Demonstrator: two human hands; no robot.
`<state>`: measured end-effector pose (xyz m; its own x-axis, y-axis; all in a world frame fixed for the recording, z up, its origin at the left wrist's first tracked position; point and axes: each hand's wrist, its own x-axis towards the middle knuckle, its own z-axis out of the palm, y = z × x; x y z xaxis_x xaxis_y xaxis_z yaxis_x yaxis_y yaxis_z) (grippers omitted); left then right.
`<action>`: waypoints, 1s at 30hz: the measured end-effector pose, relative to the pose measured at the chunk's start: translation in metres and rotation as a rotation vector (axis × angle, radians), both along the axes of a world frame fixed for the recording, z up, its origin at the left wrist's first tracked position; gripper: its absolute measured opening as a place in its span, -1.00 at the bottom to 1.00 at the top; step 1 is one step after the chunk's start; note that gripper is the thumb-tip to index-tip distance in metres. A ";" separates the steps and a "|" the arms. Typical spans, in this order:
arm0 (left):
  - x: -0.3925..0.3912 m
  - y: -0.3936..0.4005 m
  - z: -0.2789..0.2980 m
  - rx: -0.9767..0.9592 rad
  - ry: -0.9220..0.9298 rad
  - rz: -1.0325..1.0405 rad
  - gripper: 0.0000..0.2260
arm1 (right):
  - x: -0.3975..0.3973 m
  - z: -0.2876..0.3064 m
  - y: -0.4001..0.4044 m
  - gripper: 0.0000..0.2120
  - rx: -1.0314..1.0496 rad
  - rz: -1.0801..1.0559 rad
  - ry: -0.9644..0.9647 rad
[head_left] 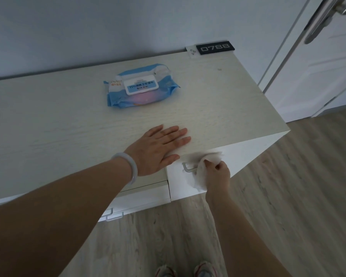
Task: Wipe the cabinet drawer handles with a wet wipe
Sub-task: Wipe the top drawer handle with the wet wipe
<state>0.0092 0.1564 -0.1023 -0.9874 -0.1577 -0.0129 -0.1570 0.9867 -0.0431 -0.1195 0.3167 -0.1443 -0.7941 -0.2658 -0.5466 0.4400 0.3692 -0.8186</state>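
Observation:
My right hand (218, 173) grips a crumpled white wet wipe (201, 172) and holds it against the metal handle (187, 168) of the top right drawer (246, 154). The wipe covers the handle's right part; only its left end shows. My left hand (160, 148) lies flat, fingers straight, on the pale wood cabinet top (68, 124) near the front edge, just left of the handle. A blue pack of wet wipes (141, 85) with a white lid lies further back on the top. Two lower-drawer handles (113, 214) show below my left forearm.
A black sign reading 0788 (215, 47) leans on the wall at the cabinet's back right corner. A white door (318, 66) with a metal lever (324, 19) stands to the right. Wood-look floor (288, 196) lies in front, with my shoes (188, 269) at the bottom.

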 end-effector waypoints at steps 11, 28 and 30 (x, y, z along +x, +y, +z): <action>0.000 0.000 0.001 -0.002 -0.016 0.004 -0.49 | -0.008 0.009 0.011 -0.55 -0.061 -0.005 0.054; 0.000 0.000 -0.001 -0.006 0.025 0.000 -0.50 | -0.008 0.002 0.034 -0.87 0.067 0.580 0.891; 0.001 0.001 -0.001 -0.005 0.025 0.001 -0.50 | 0.005 0.004 0.028 -0.89 0.038 0.695 0.949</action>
